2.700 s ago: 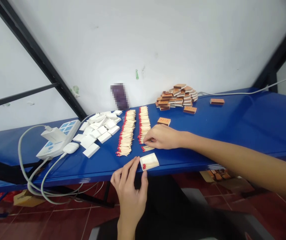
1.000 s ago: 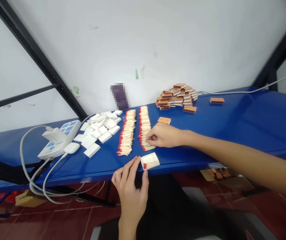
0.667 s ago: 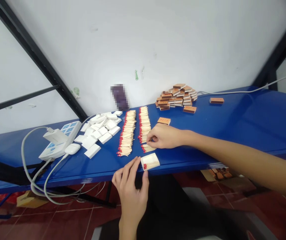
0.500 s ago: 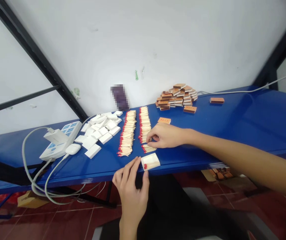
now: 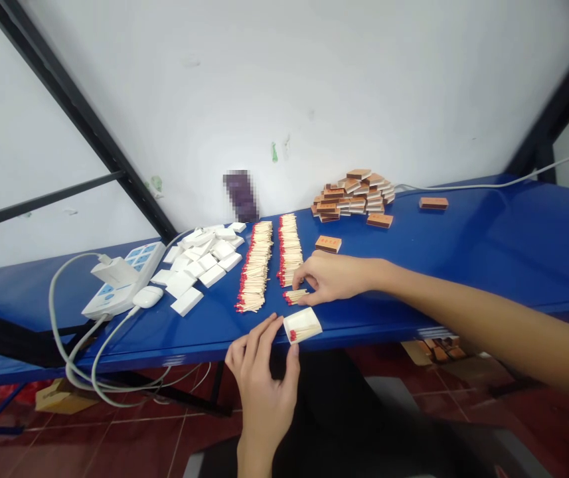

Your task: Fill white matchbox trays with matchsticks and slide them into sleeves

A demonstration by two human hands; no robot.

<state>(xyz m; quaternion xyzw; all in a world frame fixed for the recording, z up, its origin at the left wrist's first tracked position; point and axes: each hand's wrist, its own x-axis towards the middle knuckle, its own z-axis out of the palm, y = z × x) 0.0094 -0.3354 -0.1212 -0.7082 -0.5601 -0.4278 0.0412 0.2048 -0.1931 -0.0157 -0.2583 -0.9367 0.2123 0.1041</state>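
Observation:
My left hand [image 5: 267, 378] holds the near left side of a white matchbox tray [image 5: 314, 317], with the thumb and index finger at its edges. Several red-tipped matches lie in the tray along its near side. Just beyond it, my right hand [image 5: 331, 275] has its thumb and index finger closed around a small bunch of matches [image 5: 293, 297] lying on the blue table. Behind that bunch runs a long row of matches [image 5: 290, 249], and a second row [image 5: 255, 265] lies to its left.
White matchbox trays [image 5: 199, 255] are heaped at left, beside a power strip [image 5: 139, 265] with a charger and cables. Matchbox sleeves [image 5: 354, 194] are stacked against the wall, with a single sleeve [image 5: 328, 244] nearer. A blurred dark object [image 5: 242, 196] leans on the wall.
My right hand has drawn back slightly from the right row, and its fingers have moved around the small bunch of matches. My left hand still holds the tray.

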